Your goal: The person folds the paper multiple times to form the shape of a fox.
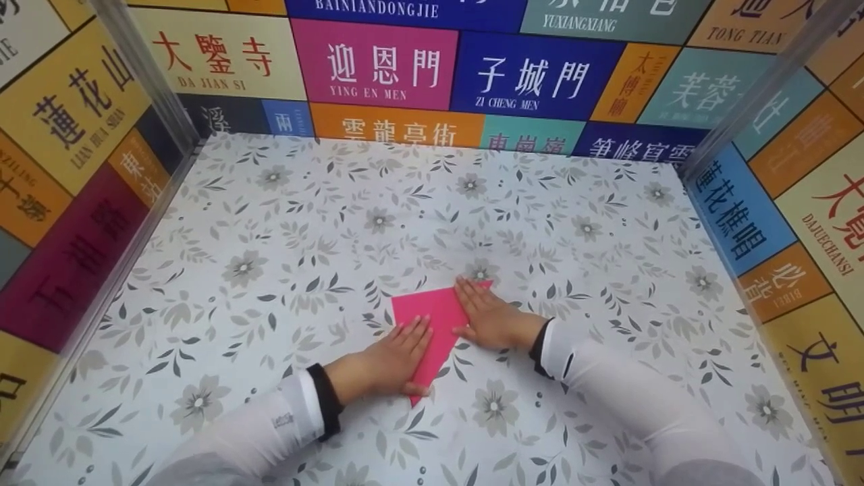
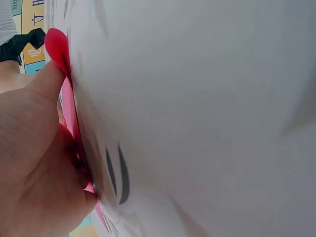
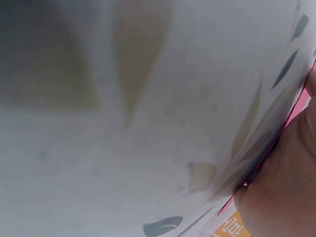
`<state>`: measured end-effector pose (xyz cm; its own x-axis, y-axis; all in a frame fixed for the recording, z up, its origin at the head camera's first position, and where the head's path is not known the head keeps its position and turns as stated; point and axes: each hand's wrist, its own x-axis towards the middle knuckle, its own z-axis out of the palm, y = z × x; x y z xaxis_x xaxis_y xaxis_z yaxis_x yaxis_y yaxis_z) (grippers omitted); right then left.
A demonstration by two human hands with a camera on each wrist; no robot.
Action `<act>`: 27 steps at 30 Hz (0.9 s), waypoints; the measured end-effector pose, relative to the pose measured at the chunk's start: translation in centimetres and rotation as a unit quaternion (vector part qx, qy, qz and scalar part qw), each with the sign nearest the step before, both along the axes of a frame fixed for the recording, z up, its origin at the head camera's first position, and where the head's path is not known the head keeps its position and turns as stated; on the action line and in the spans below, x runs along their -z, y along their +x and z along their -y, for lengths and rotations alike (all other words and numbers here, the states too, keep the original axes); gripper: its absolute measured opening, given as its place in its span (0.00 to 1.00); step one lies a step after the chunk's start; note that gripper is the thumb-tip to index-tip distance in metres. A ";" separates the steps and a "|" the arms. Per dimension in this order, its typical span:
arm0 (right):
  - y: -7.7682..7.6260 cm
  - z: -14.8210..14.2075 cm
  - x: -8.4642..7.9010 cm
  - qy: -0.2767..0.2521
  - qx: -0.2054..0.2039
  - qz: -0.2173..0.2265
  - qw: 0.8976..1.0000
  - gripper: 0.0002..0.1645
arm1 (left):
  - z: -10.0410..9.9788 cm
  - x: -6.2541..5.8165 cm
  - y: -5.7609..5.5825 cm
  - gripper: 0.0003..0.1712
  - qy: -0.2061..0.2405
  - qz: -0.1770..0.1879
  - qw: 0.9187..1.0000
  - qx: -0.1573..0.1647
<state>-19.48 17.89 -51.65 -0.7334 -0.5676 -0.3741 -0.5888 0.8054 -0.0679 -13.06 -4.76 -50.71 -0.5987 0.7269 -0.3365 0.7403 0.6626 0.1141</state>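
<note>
A bright pink sheet of folded paper, roughly triangular, lies on the table. My left hand rests flat on its left and lower part, fingers straight, the thumb close to the bottom point. On the upper right part my right hand presses down with extended fingers, near the right tip. In the left wrist view, a rounded bit of the pink paper curves up beside the left thumb. The right wrist view has only a thin strip of the paper under the right hand; the rest is hidden.
A white tablecloth with grey flowers and leaves covers the table. Colourful panels with Chinese characters stand along the back and both sides. Clear edging strips run at the corners.
</note>
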 end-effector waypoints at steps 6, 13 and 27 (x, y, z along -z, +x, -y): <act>0.0 0.0 0.1 -0.005 -0.002 0.000 1.000 0.50 | 0.3 -0.2 0.5 0.57 0.007 0.012 1.000 -0.007; 0.0 -0.1 0.1 0.006 -0.001 0.003 1.000 0.50 | 0.6 -0.5 1.4 0.58 -0.002 0.013 1.000 -0.006; -0.1 -0.1 0.3 0.001 -0.001 0.003 1.000 0.50 | 0.8 -0.9 1.6 0.62 -0.012 0.037 0.999 -0.006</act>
<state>-19.57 18.02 -51.96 -0.7294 -0.5692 -0.3795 -0.5905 0.8039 -0.0708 -11.42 -5.60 -49.84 -0.5796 0.7116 -0.3970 0.7229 0.6739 0.1525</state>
